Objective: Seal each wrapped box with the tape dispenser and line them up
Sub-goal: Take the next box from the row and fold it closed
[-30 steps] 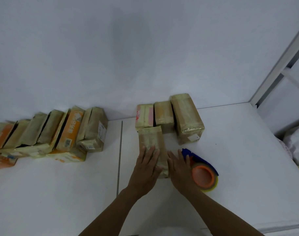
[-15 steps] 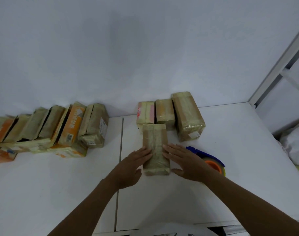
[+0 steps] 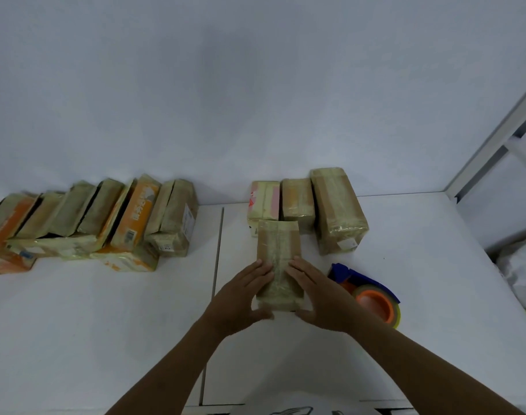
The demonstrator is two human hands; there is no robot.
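A brown wrapped box [image 3: 278, 250] with a shiny tape strip along its top lies lengthwise on the white table [image 3: 405, 339]. My left hand [image 3: 240, 298] rests flat against its left side and top edge, fingers straight. My right hand [image 3: 318, 295] lies the same way on its right side. Behind it, three sealed boxes [image 3: 306, 205] stand side by side against the wall. The tape dispenser [image 3: 372, 298], blue with an orange core, lies on the table just right of my right hand.
A leaning row of several wrapped boxes [image 3: 91, 220] stands at the left, on the adjoining table across a seam [image 3: 216, 265]. A white metal frame [image 3: 495, 139] rises at the right, with a white bag [image 3: 522, 271] below it.
Both hands slid from the box's top to its sides and then back toward its near end. The box turned to lie straight, nearer the sealed row.
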